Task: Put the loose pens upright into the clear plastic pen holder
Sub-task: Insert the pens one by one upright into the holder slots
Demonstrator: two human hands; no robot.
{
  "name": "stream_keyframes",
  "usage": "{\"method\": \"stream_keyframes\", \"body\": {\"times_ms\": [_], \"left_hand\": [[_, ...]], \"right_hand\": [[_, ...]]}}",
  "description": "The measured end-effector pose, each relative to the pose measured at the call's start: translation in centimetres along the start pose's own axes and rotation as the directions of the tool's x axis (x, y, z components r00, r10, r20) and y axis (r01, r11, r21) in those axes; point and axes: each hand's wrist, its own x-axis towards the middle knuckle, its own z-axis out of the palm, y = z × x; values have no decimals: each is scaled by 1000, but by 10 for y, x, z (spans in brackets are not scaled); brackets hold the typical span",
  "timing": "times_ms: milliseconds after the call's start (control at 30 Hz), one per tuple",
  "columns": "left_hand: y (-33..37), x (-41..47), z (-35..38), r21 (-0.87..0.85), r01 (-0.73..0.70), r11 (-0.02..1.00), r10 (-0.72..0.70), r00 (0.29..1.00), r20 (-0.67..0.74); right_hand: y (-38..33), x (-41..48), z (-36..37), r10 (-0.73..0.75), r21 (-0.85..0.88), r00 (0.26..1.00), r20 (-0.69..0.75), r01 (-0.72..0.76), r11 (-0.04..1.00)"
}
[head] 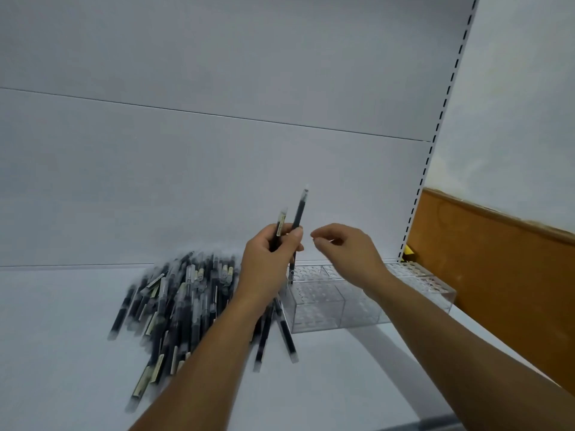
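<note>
Our left hand (268, 262) grips two pens (300, 209) above the pen holder (326, 309), right hand (346, 251) loose and empty; next, we should slot one upright.

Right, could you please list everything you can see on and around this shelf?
Loose pens: a pile, too many to count, dark with clear caps, lying on the shelf left of the holder.
Held pens: two, dark, upright in the left hand; the longer one's lower end reaches the holder's left end.
Pen holder: one, clear plastic, on the shelf at right.
Shelf: one, white, under everything.
Back panel: white, behind the shelf.
Slotted upright: one, white, at the panel's right edge.
Wall: white above a brown band, far right.
Left hand: grips the two pens.
Right hand: holds nothing, fingers loosely curled, above the holder.
</note>
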Motion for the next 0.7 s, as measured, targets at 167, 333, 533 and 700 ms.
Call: {"method": "stream_keyframes", "body": {"times_ms": [167,333,533,700], "left_hand": [[1,-3,3,72,-36,997,33,998,45],[1,1,-4,124,-31,992,23,998,64],[3,2,-4,152,-89,984,96,995,-40],[3,7,-11,-42,-64,997,58,988,-145]], "right_hand": [[-5,-5,-11,-196,151,967,-160,220,964],[7,5,-4,-667,-286,738,-106,620,731],[24,17,-5,-687,-282,717,-116,640,715],[36,31,-11,-274,89,954,-125,285,954]]}}
